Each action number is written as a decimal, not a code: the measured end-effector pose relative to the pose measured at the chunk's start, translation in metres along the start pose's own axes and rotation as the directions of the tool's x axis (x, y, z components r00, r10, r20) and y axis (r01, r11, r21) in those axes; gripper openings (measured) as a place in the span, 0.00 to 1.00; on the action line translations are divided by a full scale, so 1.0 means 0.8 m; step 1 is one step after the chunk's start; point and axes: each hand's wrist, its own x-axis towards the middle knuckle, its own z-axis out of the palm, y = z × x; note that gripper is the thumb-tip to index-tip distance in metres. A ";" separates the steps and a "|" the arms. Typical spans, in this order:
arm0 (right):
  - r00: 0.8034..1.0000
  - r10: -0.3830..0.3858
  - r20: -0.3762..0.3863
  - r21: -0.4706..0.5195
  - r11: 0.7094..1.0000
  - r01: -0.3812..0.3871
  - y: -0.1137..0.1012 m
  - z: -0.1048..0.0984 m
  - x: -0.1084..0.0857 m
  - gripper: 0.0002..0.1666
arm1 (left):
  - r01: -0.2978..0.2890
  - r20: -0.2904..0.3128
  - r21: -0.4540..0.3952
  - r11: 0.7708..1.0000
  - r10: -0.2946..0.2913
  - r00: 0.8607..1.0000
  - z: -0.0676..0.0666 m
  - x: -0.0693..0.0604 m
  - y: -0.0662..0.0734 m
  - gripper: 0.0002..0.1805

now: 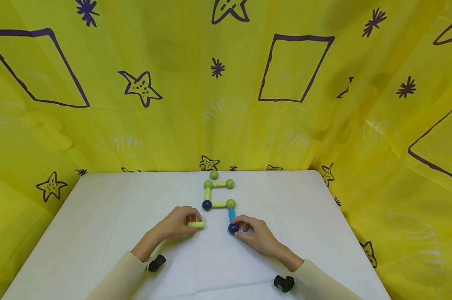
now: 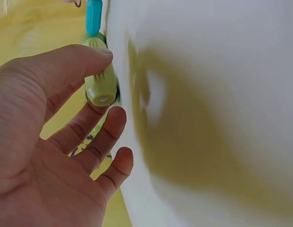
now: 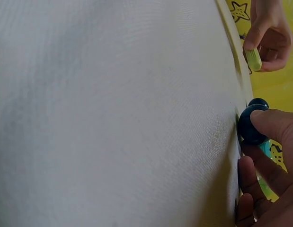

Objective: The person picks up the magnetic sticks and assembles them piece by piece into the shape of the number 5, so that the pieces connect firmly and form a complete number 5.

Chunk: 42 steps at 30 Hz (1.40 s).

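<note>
My left hand (image 1: pixel 181 223) pinches a light green rod (image 1: pixel 196 225) between thumb and fingers, just above or on the table. In the left wrist view the rod (image 2: pixel 102 82) shows a small metal disc in its end. My right hand (image 1: pixel 256 234) grips a dark blue ball (image 1: pixel 233 228) at the near end of a blue rod (image 1: pixel 231 214). That rod joins a green ball (image 1: pixel 230 203). From there, green rods and balls run left to another dark blue ball (image 1: pixel 207 204), then back and right, forming an S-like figure.
A loose green ball (image 1: pixel 214 175) lies near the table's back edge, behind the figure. The white-covered table (image 1: pixel 128 200) meets a yellow patterned curtain (image 1: pixel 173 125) at the back and sides. Each wrist bears a small black camera (image 1: pixel 157 263).
</note>
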 end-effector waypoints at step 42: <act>0.999 -0.012 -0.034 -0.003 1.000 0.012 0.005 0.005 0.000 0.19 | -0.038 0.038 -0.068 0.997 0.041 0.998 0.062 0.051 0.031 0.10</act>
